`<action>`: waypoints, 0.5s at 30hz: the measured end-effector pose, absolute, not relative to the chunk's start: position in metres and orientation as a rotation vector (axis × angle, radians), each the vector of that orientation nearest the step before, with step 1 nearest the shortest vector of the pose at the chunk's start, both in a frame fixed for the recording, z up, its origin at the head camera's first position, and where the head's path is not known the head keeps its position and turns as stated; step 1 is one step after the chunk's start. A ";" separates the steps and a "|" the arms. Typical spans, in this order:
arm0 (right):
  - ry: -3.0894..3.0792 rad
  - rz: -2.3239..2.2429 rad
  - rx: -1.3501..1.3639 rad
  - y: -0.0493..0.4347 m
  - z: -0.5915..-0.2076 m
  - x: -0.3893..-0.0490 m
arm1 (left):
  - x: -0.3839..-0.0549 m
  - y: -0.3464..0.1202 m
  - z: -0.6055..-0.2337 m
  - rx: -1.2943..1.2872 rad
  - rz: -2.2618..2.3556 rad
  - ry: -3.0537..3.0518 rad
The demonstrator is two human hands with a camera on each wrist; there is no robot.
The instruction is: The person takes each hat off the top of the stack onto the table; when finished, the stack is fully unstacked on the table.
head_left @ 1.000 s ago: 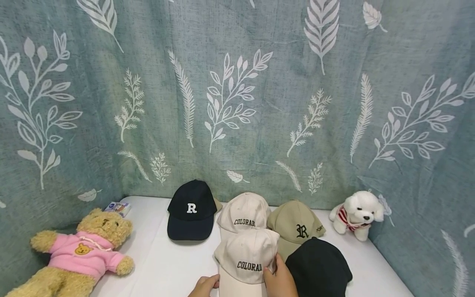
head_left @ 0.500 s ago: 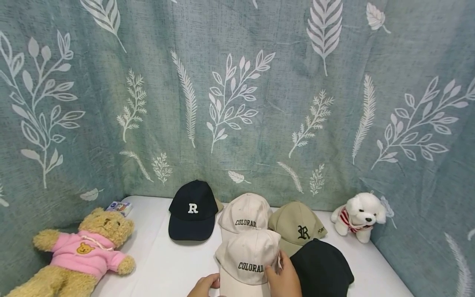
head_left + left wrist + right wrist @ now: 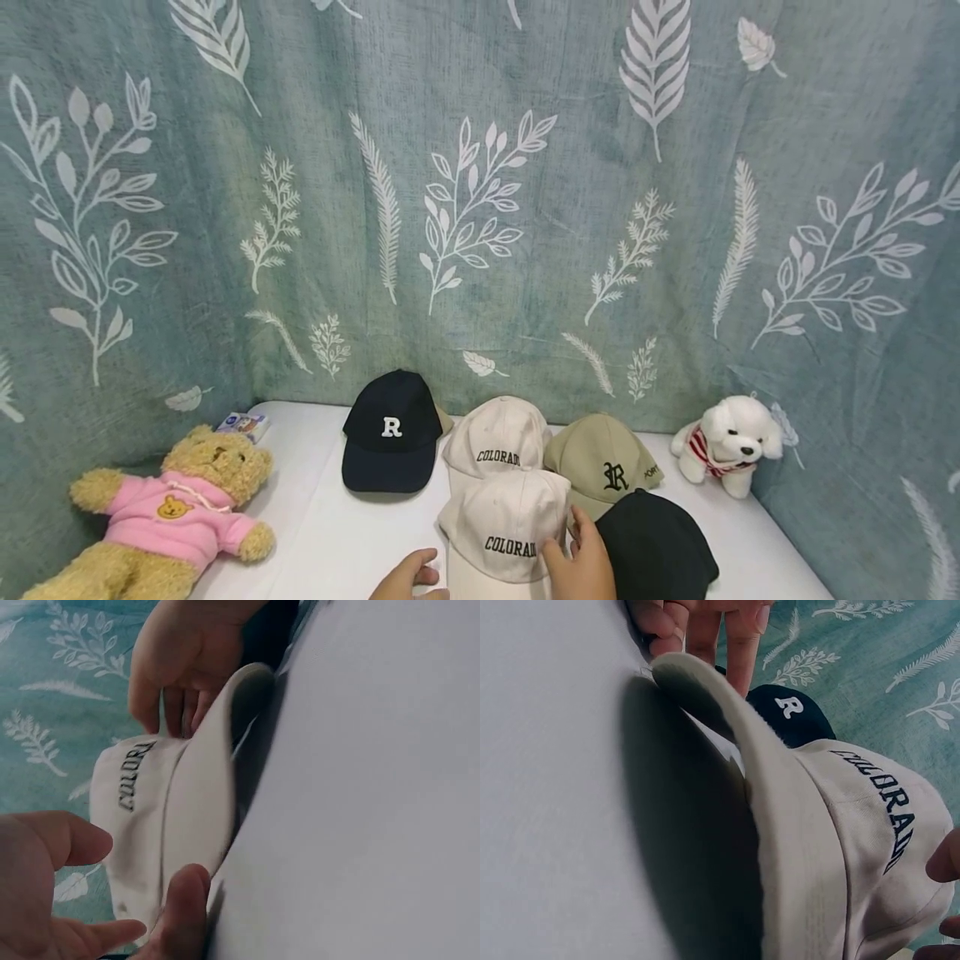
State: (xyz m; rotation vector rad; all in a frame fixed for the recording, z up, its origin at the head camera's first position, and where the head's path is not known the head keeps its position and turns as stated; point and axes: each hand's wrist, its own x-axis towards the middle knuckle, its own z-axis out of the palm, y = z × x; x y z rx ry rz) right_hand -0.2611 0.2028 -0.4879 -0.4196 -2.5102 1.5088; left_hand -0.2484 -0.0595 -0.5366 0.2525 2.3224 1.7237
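Note:
A beige baseball cap [image 3: 506,521] with dark "COLORADO" lettering sits at the front of the white table, brim toward me. To the left of its brim, my left hand [image 3: 411,575] has its thumb and fingers spread and apart from it. The left wrist view shows those fingers [image 3: 193,889] beside the brim. My right hand [image 3: 581,562] is at the cap's right side, thumb over the crown's front and fingers loosely spread just off its edge. In the right wrist view, the right fingertips [image 3: 946,859] show at the crown. Behind stands a matching beige cap [image 3: 497,425].
A navy cap with an R [image 3: 393,433] stands back left. An olive cap [image 3: 600,454] and a black cap [image 3: 656,546] sit at the right. A teddy bear [image 3: 168,525] lies left; a white plush dog [image 3: 731,442] sits far right. A patterned curtain [image 3: 480,208] hangs behind.
My left hand has drawn slightly left, away from the brim, its fingers spreading. The right fingers have eased off the cap's side. The front cap stays in place; the view has shifted slightly.

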 end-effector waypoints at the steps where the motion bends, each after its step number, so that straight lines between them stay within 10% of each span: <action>1: -2.511 1.475 -0.409 0.202 -0.487 -0.260 | -0.247 -0.062 -0.534 0.209 1.745 2.310; 15: -2.452 1.143 -0.124 0.169 -0.459 -0.252 | -0.268 -0.114 -0.509 -0.153 1.855 2.403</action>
